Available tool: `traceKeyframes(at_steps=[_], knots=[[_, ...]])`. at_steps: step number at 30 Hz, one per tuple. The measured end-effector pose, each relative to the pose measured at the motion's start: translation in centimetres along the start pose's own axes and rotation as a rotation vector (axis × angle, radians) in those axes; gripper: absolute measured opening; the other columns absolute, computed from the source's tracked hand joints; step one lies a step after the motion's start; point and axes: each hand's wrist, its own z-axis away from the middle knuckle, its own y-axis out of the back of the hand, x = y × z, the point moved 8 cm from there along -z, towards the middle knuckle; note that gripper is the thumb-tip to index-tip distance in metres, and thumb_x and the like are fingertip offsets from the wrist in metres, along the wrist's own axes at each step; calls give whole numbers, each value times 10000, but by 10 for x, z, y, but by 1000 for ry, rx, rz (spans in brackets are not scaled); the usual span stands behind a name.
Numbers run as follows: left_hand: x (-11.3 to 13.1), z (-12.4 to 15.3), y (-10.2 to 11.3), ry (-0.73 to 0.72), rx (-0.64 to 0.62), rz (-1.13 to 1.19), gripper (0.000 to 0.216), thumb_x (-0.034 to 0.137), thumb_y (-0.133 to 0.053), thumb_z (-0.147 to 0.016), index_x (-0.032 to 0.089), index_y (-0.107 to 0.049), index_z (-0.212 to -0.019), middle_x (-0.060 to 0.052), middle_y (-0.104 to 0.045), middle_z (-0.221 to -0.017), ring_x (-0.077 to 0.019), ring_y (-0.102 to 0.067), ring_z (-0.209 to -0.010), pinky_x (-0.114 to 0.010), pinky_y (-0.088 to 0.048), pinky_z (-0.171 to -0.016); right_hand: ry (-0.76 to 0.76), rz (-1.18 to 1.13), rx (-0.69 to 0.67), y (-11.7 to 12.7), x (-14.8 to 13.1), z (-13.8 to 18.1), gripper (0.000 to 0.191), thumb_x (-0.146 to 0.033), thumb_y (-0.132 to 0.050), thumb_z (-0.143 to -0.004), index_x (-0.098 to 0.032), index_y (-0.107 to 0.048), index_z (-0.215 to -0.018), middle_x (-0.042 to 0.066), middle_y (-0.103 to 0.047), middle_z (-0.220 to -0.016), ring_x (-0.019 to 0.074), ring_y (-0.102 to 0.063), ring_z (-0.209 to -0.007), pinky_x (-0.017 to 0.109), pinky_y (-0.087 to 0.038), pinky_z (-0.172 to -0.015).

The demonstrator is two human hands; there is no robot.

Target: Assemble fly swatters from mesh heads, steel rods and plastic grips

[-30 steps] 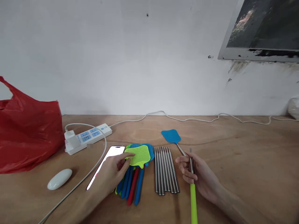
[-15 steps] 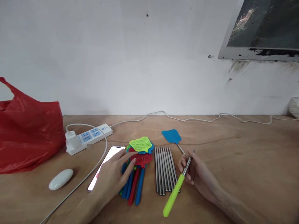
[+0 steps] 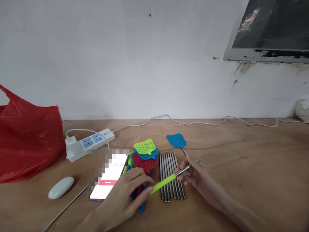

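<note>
My right hand [image 3: 194,175] is closed round the metal rod of a fly swatter handle [image 3: 165,182] with a lime-green grip. The fingers of my left hand [image 3: 127,191] close on the lower end of that grip. Just beyond my right hand lies a blue fly swatter head [image 3: 177,140] on a thin rod, whose near end is hidden by the hand. Between the hands, several metal rods [image 3: 166,174] lie side by side under the handle. A pile of fly swatters with green, blue and red heads [image 3: 145,161] lies partly under my left hand.
A phone [image 3: 111,177] with a lit screen lies left of the pile. Farther left are a white power strip [image 3: 96,140] with a plugged-in charger, a white mouse [image 3: 61,187] and a red plastic bag [image 3: 29,138]. A white cable [image 3: 193,123] runs along the wall.
My left hand has moved down and right from the swatter heads onto the green grip. The handle has swung from steep to flatter, its grip end up and to the left.
</note>
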Motion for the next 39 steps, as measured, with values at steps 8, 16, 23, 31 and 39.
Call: traceKeyframes(at_steps=[8, 16, 23, 31, 39], knots=[[-2, 2, -17, 54, -111, 7, 218, 325, -586, -969, 213, -529, -792, 20, -573, -730, -139, -517, -621, -239, -362, -559, 81, 62, -93, -10, -3, 3, 334, -481, -887, -708, -180, -798, -821, 63, -757, -846, 140, -697, -708, 219, -549, -633], [-5, 5, -19, 133, -149, 83, 199, 311, -542, -975, 220, -511, -800, 32, -546, -698, -125, -481, -582, -220, -337, -514, 96, 55, -101, -13, -3, 4, 317, -460, -893, -707, -178, -782, -802, 66, -755, -837, 148, -680, -689, 252, -551, -642], [-5, 6, -17, 142, -151, 140, 241, 234, -564, -877, 220, -442, -669, 62, -430, -570, -109, -403, -499, -239, -244, -474, 244, -77, 157, 17, -22, 2, 315, -411, -931, -636, -177, -738, -722, 39, -727, -741, 111, -563, -579, 214, -473, -525], [-6, 5, -17, 84, -107, -138, 296, 206, -525, -832, 216, -328, -611, 46, -458, -530, -111, -414, -468, -255, -206, -481, 317, -109, 283, 39, -27, -1, 268, -396, -889, -683, -189, -720, -697, 28, -699, -727, 109, -499, -565, 211, -443, -479], [-6, 3, -17, 67, -105, -204, 313, 254, -451, -973, 205, -484, -665, 21, -557, -573, -117, -491, -494, -245, -265, -505, 229, -113, 253, 28, -18, 0, 329, -402, -934, -594, -173, -720, -694, 21, -693, -686, 92, -494, -526, 180, -425, -442]])
